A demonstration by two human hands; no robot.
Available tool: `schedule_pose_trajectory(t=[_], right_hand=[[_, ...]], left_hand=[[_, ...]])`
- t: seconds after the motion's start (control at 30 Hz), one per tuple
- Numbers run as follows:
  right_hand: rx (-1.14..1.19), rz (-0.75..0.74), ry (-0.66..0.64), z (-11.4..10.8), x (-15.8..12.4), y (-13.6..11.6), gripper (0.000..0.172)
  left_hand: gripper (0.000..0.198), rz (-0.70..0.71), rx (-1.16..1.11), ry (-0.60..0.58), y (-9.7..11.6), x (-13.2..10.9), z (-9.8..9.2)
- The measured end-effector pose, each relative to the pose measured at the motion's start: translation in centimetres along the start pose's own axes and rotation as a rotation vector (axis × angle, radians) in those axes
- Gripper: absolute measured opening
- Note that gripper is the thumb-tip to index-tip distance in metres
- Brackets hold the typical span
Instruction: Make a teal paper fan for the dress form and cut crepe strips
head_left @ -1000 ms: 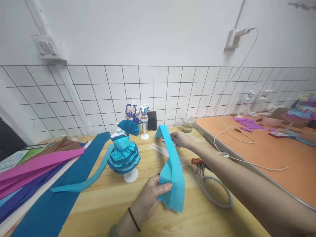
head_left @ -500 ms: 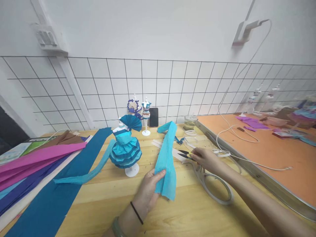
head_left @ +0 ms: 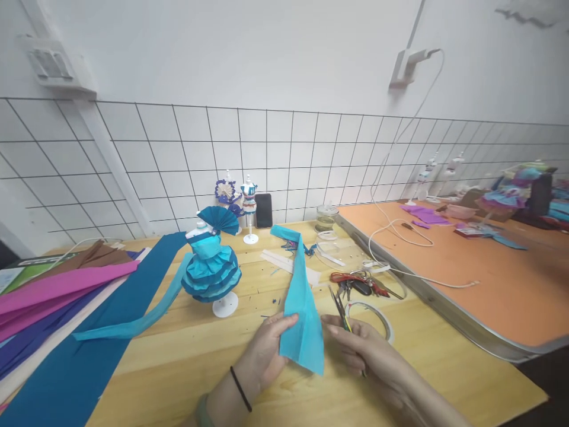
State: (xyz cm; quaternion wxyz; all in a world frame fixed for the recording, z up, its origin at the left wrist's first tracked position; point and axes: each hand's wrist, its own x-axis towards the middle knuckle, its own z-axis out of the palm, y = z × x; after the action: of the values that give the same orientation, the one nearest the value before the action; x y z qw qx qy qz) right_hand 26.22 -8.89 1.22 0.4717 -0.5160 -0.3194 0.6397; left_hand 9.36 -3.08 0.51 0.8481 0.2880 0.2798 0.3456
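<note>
Between the thumb and fingers of my left hand (head_left: 272, 347) is a long strip of light blue crepe paper (head_left: 303, 314), its wide end towards me and its far end folded over on the table. My right hand (head_left: 367, 353) is closed around a pair of scissors (head_left: 341, 308), blades pointing up and away, just right of the paper and apart from it. A small dress form in a layered blue paper dress (head_left: 211, 267) stands left of the strip, with a dark blue pleated fan (head_left: 219, 219) at its shoulder.
Left lie a dark blue paper length (head_left: 104, 320) and pink paper (head_left: 66, 284). A roll of tape (head_left: 387, 326) and keys (head_left: 355, 284) are on the right. At the back are a phone (head_left: 264, 210), a small mannequin (head_left: 249, 207) and a clear jar (head_left: 326, 219). An orange table (head_left: 448, 273) adjoins.
My right hand has picked the scissors up from beside the keys and brought them nearer to me. The view has turned right; my left hand still holds the blue strip.
</note>
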Motion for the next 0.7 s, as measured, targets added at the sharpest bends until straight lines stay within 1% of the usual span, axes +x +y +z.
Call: schedule_pose_trajectory(t=[0.07,0.13,0.27,0.4,0.43,0.57,0.7], right_hand=[[0.074,0.037,-0.055,0.2,1.2,-0.5,0.037],[0.112,0.058,-0.073,0.1,2.4,-0.7,0.029],[0.157,0.109,-0.093,-0.8,4.9,-1.0,0.027],[0.141,0.210,-0.137,-2.2,7.9,-2.4,0.018],[0.125,0.234,-0.144,-2.6,8.8,-2.9,0.017],[0.038,0.262,-0.136,-3.5,12.5,-5.3,0.027],[-0.097,0.222,-0.081,-3.2,15.9,-7.3,0.029]], left_hand=[[0.012,0.003,-0.006,-0.022,-0.1,0.0,0.0],[0.010,0.004,-0.009,-0.027,-0.1,0.0,0.0],[0.010,-0.010,0.023,-0.022,-0.1,-0.2,0.1],[0.011,-0.008,0.050,-0.037,0.0,-0.3,0.3],[0.011,-0.011,0.050,-0.042,0.0,-0.3,0.4],[0.014,-0.022,0.061,-0.084,-0.1,-0.3,0.1],[0.018,-0.028,0.077,-0.102,-0.3,-0.2,-0.4]])
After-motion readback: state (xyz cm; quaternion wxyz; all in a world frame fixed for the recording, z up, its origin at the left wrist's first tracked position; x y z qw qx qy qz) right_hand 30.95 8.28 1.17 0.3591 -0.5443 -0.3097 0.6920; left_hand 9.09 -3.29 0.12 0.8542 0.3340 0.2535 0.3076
